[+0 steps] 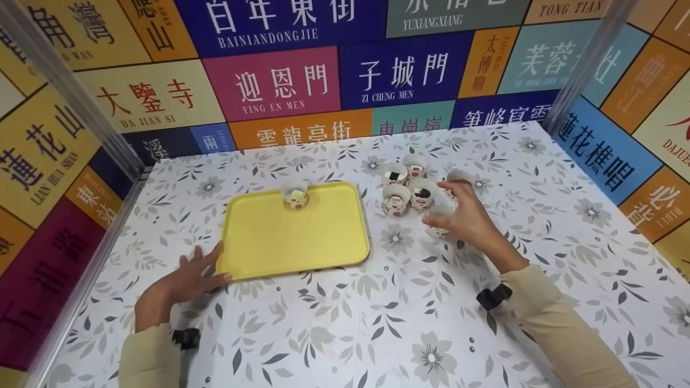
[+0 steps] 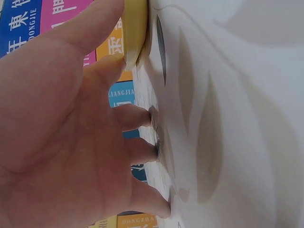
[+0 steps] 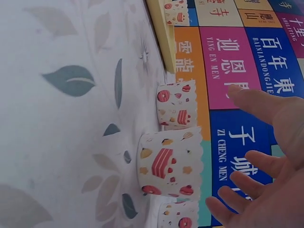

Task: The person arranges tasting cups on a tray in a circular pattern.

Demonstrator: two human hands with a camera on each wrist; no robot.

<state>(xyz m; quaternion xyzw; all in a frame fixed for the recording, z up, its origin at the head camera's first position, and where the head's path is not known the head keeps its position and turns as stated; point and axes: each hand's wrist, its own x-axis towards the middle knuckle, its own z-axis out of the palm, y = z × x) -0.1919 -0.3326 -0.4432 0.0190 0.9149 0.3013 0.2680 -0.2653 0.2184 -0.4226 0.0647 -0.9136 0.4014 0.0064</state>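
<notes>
My left hand (image 1: 186,280) rests on the tabletop at the near left corner of a yellow tray (image 1: 291,237). Its thumb and forefinger touch the tray's edge, and in the left wrist view the other fingertips (image 2: 149,204) rest on the cloth. Over a paper baking cup (image 1: 439,231) right of the tray, my right hand (image 1: 469,215) hovers with thumb and fingers spread. In the right wrist view the hand (image 3: 270,166) is apart from the nearest cup (image 3: 166,164), which has cake prints and a scalloped rim. Another cup (image 1: 458,176) is partly hidden behind the fingers.
One cup (image 1: 295,195) stands on the tray by its far edge. Several more cups with small contents, such as a front one (image 1: 396,202), cluster right of the tray. Panels with Chinese lettering (image 1: 269,81) wall the floral table (image 1: 323,334) at back and sides.
</notes>
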